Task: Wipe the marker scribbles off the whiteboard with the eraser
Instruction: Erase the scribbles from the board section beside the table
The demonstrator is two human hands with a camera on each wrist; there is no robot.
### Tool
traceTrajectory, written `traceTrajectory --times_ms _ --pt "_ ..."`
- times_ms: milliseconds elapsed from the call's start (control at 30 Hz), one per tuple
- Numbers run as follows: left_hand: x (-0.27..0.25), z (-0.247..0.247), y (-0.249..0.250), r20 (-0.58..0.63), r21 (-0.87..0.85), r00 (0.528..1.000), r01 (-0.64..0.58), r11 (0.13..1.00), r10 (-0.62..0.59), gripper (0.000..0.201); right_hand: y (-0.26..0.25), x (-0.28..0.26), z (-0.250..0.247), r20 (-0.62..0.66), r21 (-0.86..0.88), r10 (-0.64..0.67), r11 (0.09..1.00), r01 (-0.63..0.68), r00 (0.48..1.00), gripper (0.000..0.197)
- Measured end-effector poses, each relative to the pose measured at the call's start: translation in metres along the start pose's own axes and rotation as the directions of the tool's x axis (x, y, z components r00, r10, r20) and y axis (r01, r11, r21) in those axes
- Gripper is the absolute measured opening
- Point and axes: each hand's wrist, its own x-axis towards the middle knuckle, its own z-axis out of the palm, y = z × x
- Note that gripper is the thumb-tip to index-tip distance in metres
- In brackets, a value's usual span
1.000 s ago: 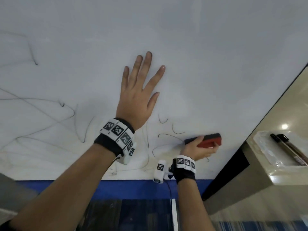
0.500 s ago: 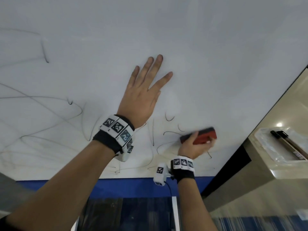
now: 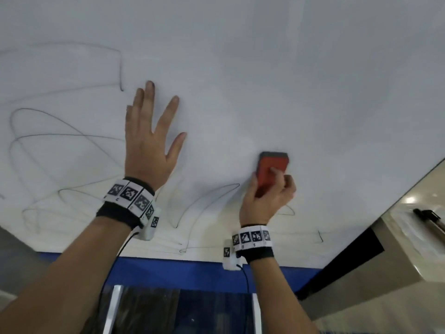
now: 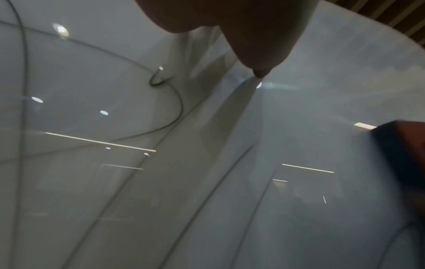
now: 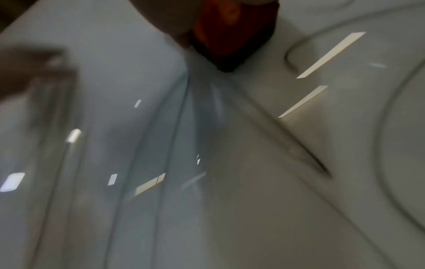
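Observation:
The whiteboard (image 3: 265,68) fills the head view, with black marker scribbles (image 3: 60,136) looping across its left and lower parts. My right hand (image 3: 267,196) grips a red eraser (image 3: 271,171) with a dark felt edge, held upright and pressed to the board at centre right. A curved line (image 3: 207,201) runs just left of that hand. My left hand (image 3: 149,141) lies flat on the board with fingers spread, left of the eraser. The right wrist view shows the eraser (image 5: 232,34) at the top, blurred. The left wrist view shows the eraser (image 4: 404,154) at the right edge.
A blue strip (image 3: 192,273) runs under the board's lower edge. To the right stands a counter with a clear tray (image 3: 414,227) holding dark markers (image 3: 431,220). The board's right edge (image 3: 409,184) slants near the eraser.
My right hand has turned the eraser from lying sideways to upright and carried it up the board. The short marks that lay beside it are gone. The view has shifted left.

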Motion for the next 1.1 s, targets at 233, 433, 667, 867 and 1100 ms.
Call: traceTrajectory --times_ms 233,433,667,867,1100 --pt "-0.002 0.011 -0.018 -0.030 0.011 0.997 -0.065 0.998 0.066 0.057 0.013 -0.049 0.007 0.492 -0.145 -0.427 0.819 0.555 0.759 0.055" --pt "-0.004 0.010 -0.019 -0.036 -0.059 0.997 -0.073 0.996 0.071 0.057 -0.064 -0.006 0.049 0.251 -0.014 -0.542 0.826 0.563 0.802 0.031" --pt "-0.004 0.001 -0.028 0.021 -0.049 0.993 -0.117 0.992 0.118 0.051 0.070 -0.106 0.010 0.844 0.086 -0.481 0.560 0.824 0.238 0.069" --pt "-0.004 0.005 -0.020 -0.002 -0.042 0.995 -0.098 0.994 0.098 0.050 0.007 -0.060 0.019 0.617 -0.017 -0.586 0.657 0.754 0.525 0.046" --pt "-0.007 0.006 -0.017 -0.006 -0.028 0.997 -0.082 0.996 0.082 0.050 0.011 -0.044 0.011 0.468 -0.086 -0.563 0.738 0.669 0.681 0.049"
